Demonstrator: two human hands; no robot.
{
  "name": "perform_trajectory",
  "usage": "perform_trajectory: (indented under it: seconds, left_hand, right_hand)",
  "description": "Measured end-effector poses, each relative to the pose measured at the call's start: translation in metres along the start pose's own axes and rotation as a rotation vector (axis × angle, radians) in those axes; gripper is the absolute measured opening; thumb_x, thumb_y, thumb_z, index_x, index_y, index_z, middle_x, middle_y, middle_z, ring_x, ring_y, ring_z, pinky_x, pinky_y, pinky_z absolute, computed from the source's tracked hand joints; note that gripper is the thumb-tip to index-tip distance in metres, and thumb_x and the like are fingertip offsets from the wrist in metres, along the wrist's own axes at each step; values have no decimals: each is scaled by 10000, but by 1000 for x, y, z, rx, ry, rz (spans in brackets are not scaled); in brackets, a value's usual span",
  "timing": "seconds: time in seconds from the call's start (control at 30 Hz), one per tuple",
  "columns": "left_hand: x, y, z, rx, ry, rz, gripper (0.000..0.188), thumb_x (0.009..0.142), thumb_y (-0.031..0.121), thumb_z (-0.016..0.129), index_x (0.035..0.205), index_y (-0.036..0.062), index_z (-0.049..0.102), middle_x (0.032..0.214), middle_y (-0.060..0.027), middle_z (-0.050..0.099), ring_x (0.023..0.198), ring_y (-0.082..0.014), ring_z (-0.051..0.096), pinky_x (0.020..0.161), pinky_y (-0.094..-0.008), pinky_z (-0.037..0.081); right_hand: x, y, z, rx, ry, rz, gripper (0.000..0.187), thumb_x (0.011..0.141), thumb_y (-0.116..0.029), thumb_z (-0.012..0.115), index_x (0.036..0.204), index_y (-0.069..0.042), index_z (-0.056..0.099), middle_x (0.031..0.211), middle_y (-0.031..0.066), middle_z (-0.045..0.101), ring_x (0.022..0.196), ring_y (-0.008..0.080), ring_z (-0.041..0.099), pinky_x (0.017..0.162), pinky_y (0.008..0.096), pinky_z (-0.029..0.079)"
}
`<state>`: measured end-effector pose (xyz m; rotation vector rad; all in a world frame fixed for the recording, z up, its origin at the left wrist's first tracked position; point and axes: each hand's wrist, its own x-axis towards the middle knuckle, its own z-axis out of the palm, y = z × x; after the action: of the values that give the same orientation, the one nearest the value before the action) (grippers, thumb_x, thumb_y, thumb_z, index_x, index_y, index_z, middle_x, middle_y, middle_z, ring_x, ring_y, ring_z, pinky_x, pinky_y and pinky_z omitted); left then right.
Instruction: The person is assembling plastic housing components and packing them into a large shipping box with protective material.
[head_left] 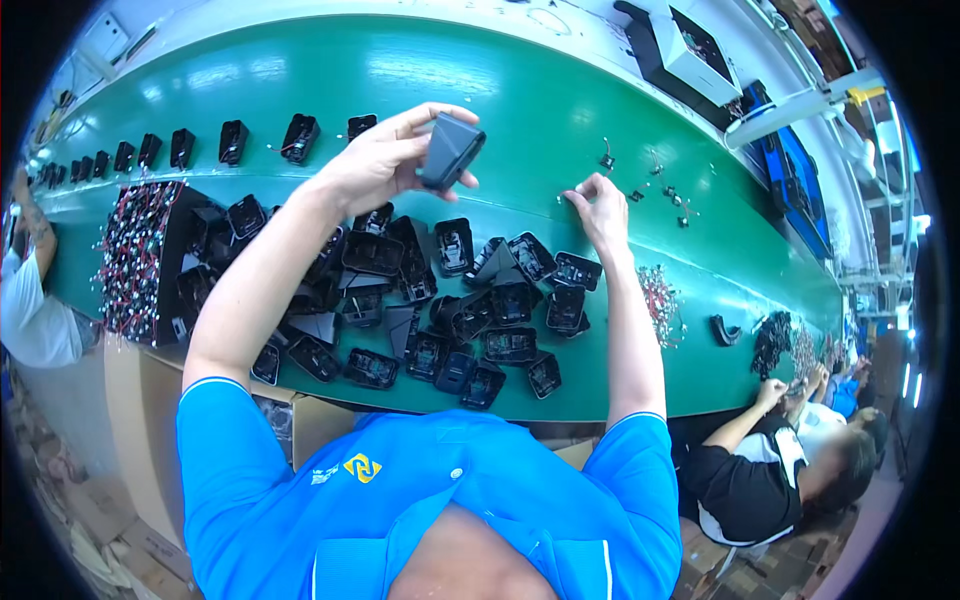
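My left hand [395, 155] is closed around a black plastic housing [452, 150], held above the green table with its smooth outer side showing. My right hand [600, 210] is over the table to the right, thumb and fingers pinched together. Whatever may be between those fingertips is too small to make out. Just beyond it lie a small black part with thin wires [607, 160] and several similar wired parts [670, 190]. Below and between my forearms spreads a loose heap of open black housings [510, 300], some showing their insides.
A row of housings [232, 142] runs along the table's far left. A dark box with bundled wired parts [140, 260] stands left of the heap. More wired parts [658, 305] lie beside my right forearm. Co-workers sit at right [745, 480] and left [45, 310].
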<state>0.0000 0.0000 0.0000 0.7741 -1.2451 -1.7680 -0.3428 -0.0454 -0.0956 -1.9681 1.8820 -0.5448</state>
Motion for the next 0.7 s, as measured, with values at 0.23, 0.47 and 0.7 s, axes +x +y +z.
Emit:
perform_trajectory:
  seconds: [0.23,0.47,0.7]
  left_hand:
    - [-53,-25,43,-475,-44,105,410,1053,213,436,1434,63,456,1234,-201,563,887,-192,660,670,-292,588]
    - [-76,-49,86,-722,105,67,415,1082,214,400,1482,99,404,1246,-201,577,926,-184,648,650,-256,552]
    - [-86,-59,100,-708,79,63,480,1090,262,353,1554,153,300,1374,-201,498,1077,-193,602,817,-286,556]
  right_hand:
    - [18,18,5,-13,143,-195,175,826,-161,744,927,-51,652,868,89,660,784,255,637,763,371,505]
    - [4,-4,-14,109,38,19,175,843,-122,731,973,-44,643,966,97,702,868,237,671,814,335,514]
    - [-121,-116,-46,802,119,-546,192,846,4,708,1015,-54,638,1091,95,725,945,217,683,883,348,530]
